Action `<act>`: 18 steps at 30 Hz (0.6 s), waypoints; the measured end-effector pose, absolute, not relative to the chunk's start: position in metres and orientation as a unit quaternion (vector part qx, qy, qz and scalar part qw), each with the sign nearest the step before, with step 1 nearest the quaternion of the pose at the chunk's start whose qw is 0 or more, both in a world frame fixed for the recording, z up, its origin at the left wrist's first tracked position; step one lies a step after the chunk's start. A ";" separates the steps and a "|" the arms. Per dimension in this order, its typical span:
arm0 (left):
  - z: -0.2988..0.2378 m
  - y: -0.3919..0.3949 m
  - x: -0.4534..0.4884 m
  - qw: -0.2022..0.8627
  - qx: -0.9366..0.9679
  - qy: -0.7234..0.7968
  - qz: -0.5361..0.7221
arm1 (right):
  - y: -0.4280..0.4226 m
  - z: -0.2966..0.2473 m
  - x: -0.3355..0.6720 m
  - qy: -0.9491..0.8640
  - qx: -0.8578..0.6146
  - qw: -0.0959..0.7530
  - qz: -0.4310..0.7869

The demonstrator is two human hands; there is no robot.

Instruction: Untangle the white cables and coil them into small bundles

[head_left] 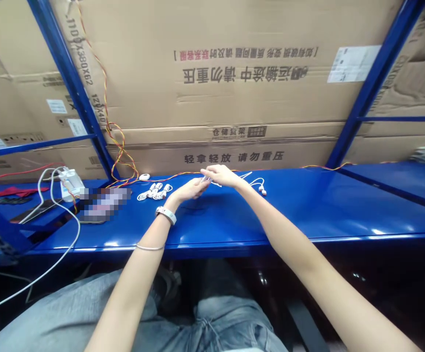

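- The right hand (223, 176) and left hand (186, 190) meet above the blue steel bench (271, 220), fingertips apparently pinching a thin white earphone cable (208, 180); the picture cannot show how firm the grip is.
- The cable runs right toward its earbuds (261, 188).
- A sideways pull could snag its slack on the orange-yellow wire (183, 174) or tangle it with the bundled earphones (155, 192).
- A loose pinch could let the cable slip.
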State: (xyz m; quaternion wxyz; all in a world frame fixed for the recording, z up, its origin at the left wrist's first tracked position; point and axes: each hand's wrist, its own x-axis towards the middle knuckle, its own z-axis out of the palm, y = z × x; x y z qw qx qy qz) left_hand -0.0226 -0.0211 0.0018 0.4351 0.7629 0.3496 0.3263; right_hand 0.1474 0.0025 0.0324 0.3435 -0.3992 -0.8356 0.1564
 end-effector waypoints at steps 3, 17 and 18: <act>-0.004 -0.012 -0.020 0.319 0.788 0.368 0.377 | 0.009 0.026 0.142 -0.829 -0.412 0.353 0.134; -0.007 -0.004 -0.022 0.248 0.802 0.377 0.392 | 0.022 0.013 0.136 -0.785 -0.411 0.440 0.145; -0.007 -0.002 -0.022 0.239 0.800 0.379 0.398 | 0.023 0.012 0.135 -0.779 -0.407 0.452 0.152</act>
